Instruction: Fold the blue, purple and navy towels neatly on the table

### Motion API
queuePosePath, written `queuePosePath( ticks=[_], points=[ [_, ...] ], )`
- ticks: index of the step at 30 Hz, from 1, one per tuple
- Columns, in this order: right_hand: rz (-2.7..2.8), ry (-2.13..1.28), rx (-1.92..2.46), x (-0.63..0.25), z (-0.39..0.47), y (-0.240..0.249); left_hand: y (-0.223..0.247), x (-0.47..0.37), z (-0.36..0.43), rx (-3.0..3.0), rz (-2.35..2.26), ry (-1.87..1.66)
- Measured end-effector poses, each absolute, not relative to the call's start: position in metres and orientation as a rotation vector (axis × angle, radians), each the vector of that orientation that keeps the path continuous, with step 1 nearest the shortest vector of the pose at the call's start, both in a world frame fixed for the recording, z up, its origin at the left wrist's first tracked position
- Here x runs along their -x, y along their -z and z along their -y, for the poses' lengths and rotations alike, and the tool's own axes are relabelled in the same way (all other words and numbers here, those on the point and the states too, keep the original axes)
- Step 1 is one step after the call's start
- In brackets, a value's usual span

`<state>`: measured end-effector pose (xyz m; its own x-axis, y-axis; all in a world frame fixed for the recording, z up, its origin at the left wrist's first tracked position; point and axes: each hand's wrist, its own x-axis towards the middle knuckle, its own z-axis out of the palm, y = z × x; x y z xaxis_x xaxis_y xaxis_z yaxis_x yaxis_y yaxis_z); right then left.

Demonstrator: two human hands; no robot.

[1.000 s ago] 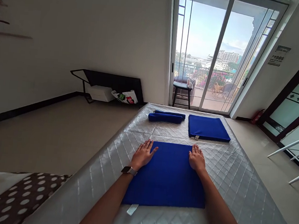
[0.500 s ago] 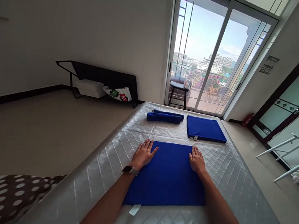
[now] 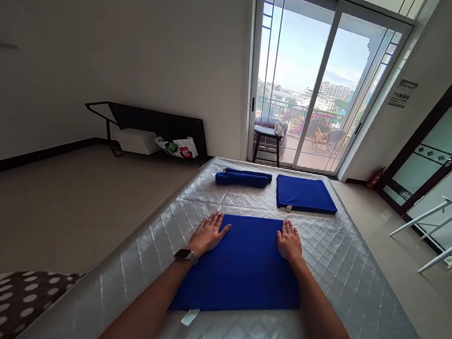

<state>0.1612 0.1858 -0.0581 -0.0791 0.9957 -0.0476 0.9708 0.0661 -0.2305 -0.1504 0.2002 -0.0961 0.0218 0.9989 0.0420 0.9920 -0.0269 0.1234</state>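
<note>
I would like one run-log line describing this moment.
left hand: flat at far-left corner of blue cloth | right hand: flat at far-right corner | beyond: blue bundle, blue pile | underneath: quilted silver surface

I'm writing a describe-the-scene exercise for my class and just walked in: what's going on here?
A person has both hands on a flat blue cloth: the left hand lies near its far left corner, the right hand near its far right. A white tag sticks out at the near edge. Beyond it, a narrow blue bundle and another flat blue piece lie on the same silver quilted mattress.
</note>
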Motion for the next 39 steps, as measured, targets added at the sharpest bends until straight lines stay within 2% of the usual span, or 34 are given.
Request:
queuePosePath(
  ticks=[5, 8, 14, 17, 20, 25, 29, 39],
  points=[
    [2.186, -0.319, 2.007, -0.159, -0.184, 0.055, 0.080, 0.147, -0.211, -2.152, -2.220, -0.021],
    [2.176, -0.337, 1.987, -0.159, -0.184, 0.056, 0.070, 0.110, -0.214, -2.203, -2.234, -0.062],
    [2.215, -0.340, 1.955, -0.162, -0.184, 0.061, 0.085, -0.020, -0.206, -2.628, -1.678, -0.335],
    [2.241, -0.334, 1.936, -0.163, -0.184, 0.063, 0.096, -0.041, -0.204, -2.631, -1.619, -0.339],
    [2.197, -0.323, 1.953, -0.161, -0.184, 0.062, 0.100, -0.013, -0.203, -2.586, -1.696, -0.311],
    [2.164, -0.340, 1.973, -0.158, -0.184, 0.060, 0.100, 0.082, -0.193, -2.369, -2.059, -0.210],
    [2.163, -0.321, 1.996, -0.160, -0.186, 0.063, 0.102, 0.132, -0.184, -2.225, -2.246, -0.273],
    [2.218, -0.269, 2.078, -0.161, -0.187, 0.056, 0.099, 0.125, -0.181, -2.186, -2.232, -0.358]
  ],
)
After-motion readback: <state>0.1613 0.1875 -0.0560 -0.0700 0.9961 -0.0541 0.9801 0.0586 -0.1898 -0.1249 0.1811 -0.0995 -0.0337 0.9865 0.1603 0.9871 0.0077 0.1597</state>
